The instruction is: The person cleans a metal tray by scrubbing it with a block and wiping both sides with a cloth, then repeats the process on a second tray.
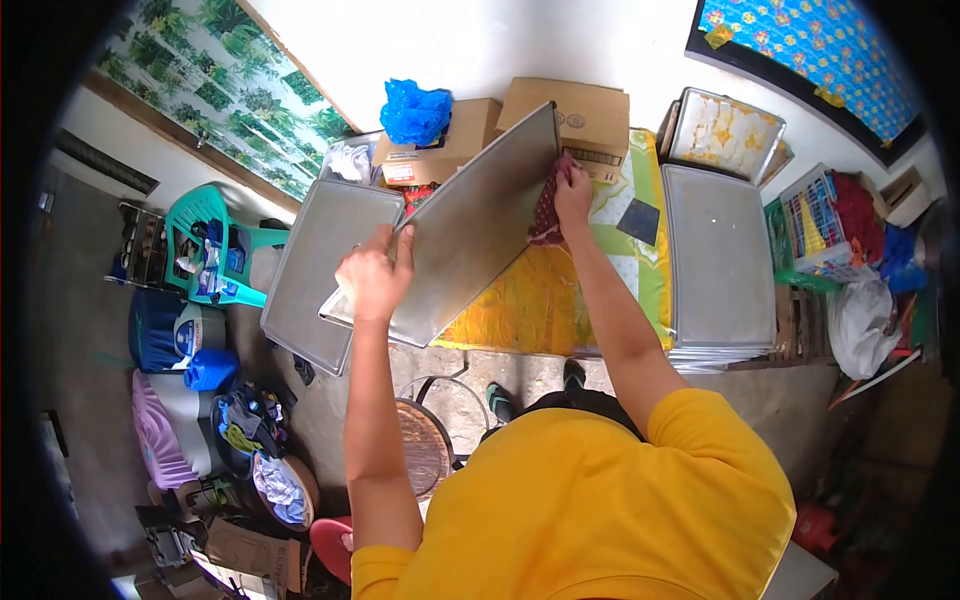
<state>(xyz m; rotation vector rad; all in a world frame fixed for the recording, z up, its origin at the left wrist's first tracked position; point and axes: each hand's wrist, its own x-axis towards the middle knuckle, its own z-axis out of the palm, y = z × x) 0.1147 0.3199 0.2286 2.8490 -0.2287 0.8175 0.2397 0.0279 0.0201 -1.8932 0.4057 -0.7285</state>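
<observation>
A large flat grey metal tray (480, 220) is held tilted above the table, in the middle of the view. My left hand (375, 272) grips its lower left edge, thumb on the upper face. At the upper right edge, my right hand (573, 195) is closed on a dark red patterned cloth (547, 215), which lies against the tray. Another grey tray (335, 260) rests at the table's left side, partly behind the held one. To the right stands a stack of similar trays (720, 260). A small dark square (638, 222) lies on the table covering beside my right forearm.
Cardboard boxes (590, 105) and a blue plastic bag (415, 112) sit at the back of the table (530, 310). A stained tray (725, 135) leans at the back right. Left are a green chair (215, 240) and laundry; a round stool (420, 445) stands near my body.
</observation>
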